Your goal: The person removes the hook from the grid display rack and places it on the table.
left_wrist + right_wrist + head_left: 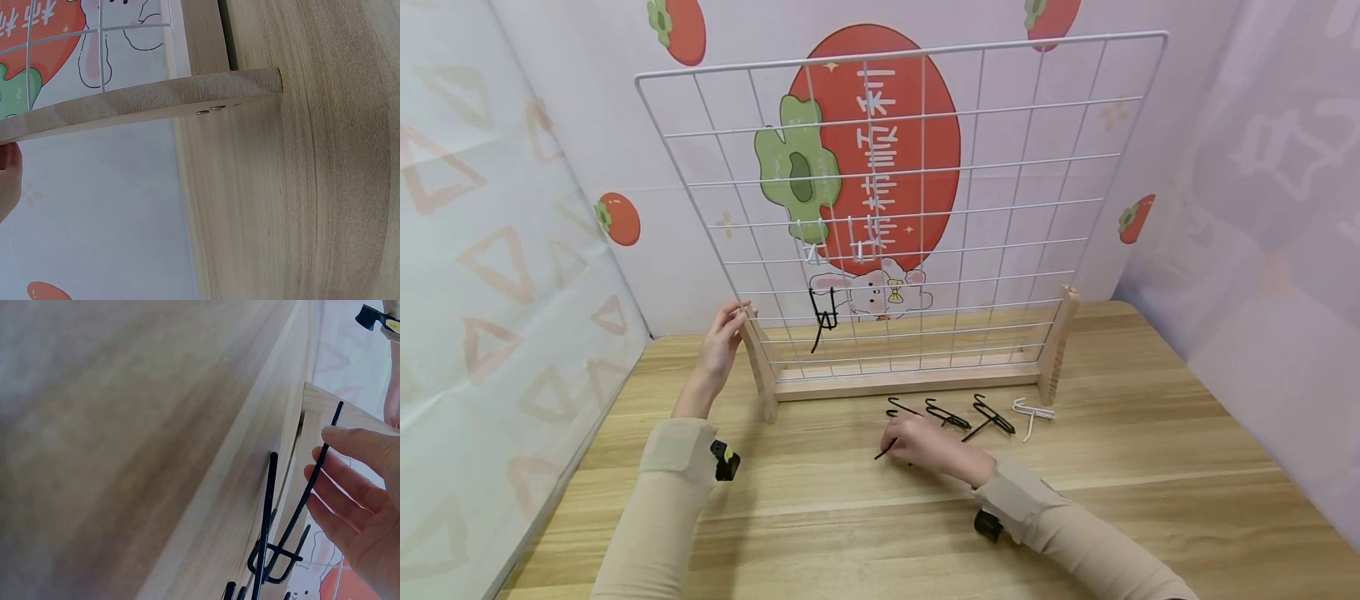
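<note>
My left hand [718, 346] grips the upper end of the wooden left leg [758, 367] of a white wire grid rack. In the left wrist view, only part of that hand [9, 181] shows at the edge, against the leg. Low over the table, my right hand [934, 446] pinches the straight prong of a black hook [317, 467] between thumb and fingers. Beside it lie a black hook [949, 414], another black hook [992, 415] and a white hook [1032, 412]. On the grid [970, 168] hang a black hook [826, 320] and white hooks [862, 248].
A wooden crossbar [910, 383] joins the left leg to the right leg [1057, 350]. Behind the rack stands a printed backdrop [1000, 283]. The wood-grain table [820, 517] stretches out in front.
</note>
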{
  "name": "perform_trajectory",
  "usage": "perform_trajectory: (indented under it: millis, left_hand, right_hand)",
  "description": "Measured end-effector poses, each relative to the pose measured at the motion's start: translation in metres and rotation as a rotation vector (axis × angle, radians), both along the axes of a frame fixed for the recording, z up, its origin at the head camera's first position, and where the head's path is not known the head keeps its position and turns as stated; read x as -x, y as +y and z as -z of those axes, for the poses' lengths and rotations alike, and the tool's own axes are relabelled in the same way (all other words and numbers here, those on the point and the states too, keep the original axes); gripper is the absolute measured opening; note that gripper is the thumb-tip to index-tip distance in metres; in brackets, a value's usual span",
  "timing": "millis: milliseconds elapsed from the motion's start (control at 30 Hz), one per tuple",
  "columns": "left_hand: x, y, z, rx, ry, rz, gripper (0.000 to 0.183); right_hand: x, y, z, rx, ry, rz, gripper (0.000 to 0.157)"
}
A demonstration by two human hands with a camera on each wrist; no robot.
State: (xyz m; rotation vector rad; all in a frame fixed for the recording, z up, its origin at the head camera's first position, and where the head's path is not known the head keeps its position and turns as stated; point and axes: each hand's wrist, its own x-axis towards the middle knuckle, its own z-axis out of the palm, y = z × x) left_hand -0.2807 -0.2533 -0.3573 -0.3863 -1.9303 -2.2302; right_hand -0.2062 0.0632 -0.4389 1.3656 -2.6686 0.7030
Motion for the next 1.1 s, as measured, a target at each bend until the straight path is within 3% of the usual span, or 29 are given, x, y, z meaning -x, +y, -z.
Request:
perform_trajectory:
  millis: [167, 400, 667, 900, 1100]
  left_hand:
    - [0.000, 0.000, 0.000, 0.005, -0.002, -0.001, 0.022]
    - [0.000, 0.001, 0.000, -0.011, 0.003, -0.001, 0.023]
    - [0.000, 0.002, 0.000, -0.015, 0.005, -0.001, 0.022]
    - [-0.001, 0.002, -0.001, -0.007, 0.000, -0.009, 0.023]
    - [-0.001, 0.002, -0.001, -0.006, 0.008, -0.006, 0.024]
  right_hand:
    - [0.001, -0.001, 0.001, 0.043, -0.035, -0.039, 0.006]
    - [0.000, 0.002, -0.006, 0.063, -0.110, -0.016, 0.008]
    - [0.001, 0.002, -0.023, 0.091, -0.031, -0.034, 0.010]
    - [0.004, 0.001, -0.038, 0.167, -0.020, -0.064, 0.011]
    - [0.009, -0.002, -0.050, 0.222, 0.079, -0.098, 0.011]
